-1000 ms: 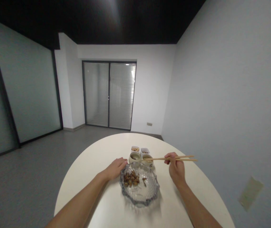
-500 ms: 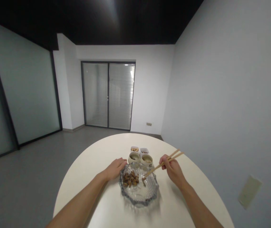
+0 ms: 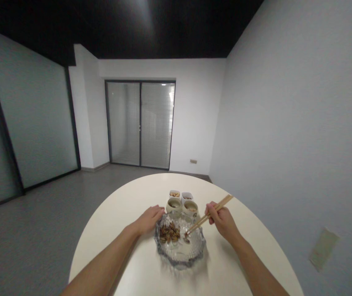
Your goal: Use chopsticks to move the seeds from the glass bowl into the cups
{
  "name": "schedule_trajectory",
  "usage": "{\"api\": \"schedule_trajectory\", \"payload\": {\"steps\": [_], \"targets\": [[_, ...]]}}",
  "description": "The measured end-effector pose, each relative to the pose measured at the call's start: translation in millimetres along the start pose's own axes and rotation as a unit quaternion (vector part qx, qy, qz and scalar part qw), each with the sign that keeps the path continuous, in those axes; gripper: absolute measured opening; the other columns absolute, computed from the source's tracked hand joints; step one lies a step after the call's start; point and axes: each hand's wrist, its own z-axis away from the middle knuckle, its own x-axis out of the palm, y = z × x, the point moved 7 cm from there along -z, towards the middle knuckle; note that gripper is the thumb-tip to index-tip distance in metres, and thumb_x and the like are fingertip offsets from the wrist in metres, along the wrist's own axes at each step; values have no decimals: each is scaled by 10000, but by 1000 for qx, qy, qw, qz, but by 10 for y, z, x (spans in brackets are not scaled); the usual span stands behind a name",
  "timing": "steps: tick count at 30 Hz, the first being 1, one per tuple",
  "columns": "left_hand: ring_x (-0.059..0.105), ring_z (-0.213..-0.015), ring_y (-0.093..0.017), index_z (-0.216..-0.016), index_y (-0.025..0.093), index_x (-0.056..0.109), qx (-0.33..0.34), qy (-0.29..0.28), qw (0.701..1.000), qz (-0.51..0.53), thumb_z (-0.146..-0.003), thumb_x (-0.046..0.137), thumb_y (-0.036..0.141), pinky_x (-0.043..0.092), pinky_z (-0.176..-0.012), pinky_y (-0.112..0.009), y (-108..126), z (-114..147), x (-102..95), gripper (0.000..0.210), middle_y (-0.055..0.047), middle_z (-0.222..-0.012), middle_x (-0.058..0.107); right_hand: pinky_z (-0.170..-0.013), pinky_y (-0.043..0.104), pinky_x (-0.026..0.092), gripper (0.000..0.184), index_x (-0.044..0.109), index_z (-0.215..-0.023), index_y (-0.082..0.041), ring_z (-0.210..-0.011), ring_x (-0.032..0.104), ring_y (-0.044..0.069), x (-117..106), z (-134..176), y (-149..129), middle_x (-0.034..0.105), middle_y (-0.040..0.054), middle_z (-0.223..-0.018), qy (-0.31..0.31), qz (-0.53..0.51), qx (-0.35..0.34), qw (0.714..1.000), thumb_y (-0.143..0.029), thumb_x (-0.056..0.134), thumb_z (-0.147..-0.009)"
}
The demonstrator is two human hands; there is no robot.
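Observation:
A scalloped clear glass bowl (image 3: pixel 180 260) stands on the round table near me. Brown, seed-like pieces (image 3: pixel 169 233) are heaped in its left half. My left hand (image 3: pixel 150 218) rests at the bowl's upper left rim, fingers stretched out. Held in my right hand (image 3: pixel 220 218) is a pair of wooden chopsticks (image 3: pixel 201 220), their tips down inside the bowl's right half. At the tips lies a small brown piece (image 3: pixel 186 239); whether they grip it I cannot tell.
Just beyond the bowl stand two cream-coloured cups (image 3: pixel 173 205) side by side. Behind them are two small white dishes, one with pale nut-like pieces (image 3: pixel 174 194), the other with dark bits (image 3: pixel 187 197). A white wall (image 3: pixel 287 123) runs along the right of the table (image 3: pixel 108 222).
The back ends of the chopsticks have come closer together, and their tips have moved slightly down and left in the bowl. The small piece there has shifted. My left hand stays put.

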Motion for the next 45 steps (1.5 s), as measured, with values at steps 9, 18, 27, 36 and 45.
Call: {"api": "schedule_trajectory", "payload": {"steps": [9,18,27,36,45], "targets": [[609,-1246,-279,-1236,237,740,2,3,1000,3,-1101,239,562,397,-1175,-396,22,4,-22,611,-74,-1318,747,-507,292,432,702,661,-676,-227,-464,553,183,-13,4,5,575,10,-477,30,-10,9,999,-847,442,-922],[618,-1186,-275,-1197,224,738,5,3,1000,-1,-1107,211,567,432,-1111,-389,21,5,-15,635,-87,-1247,756,-539,303,455,692,682,-673,-217,-540,576,195,-28,-32,37,599,30,-551,34,-29,-1,999,-849,500,-891],[614,-1212,-277,-1216,220,733,-7,-7,1000,-1,-1105,204,563,418,-1140,-402,44,16,-33,640,-89,-1298,740,-562,298,449,421,703,-646,-207,-597,589,192,-26,-36,-31,677,47,-639,-17,3,-8,1000,-588,781,-808],[568,-1339,-301,-1317,217,708,-27,-9,1000,-5,-1090,234,585,365,-1208,-430,-42,14,6,642,-89,-1408,699,-476,278,477,585,559,-629,-236,-455,609,181,-278,-40,190,644,15,-491,34,-116,81,989,-755,824,-681],[524,-1396,-315,-1348,208,690,-51,-16,999,-3,-1092,241,569,328,-1233,-458,-23,30,-21,631,-102,-1448,671,-542,283,484,464,646,-647,-211,-540,623,182,3,15,34,679,31,-558,-44,-90,52,994,-623,830,-753]]}}
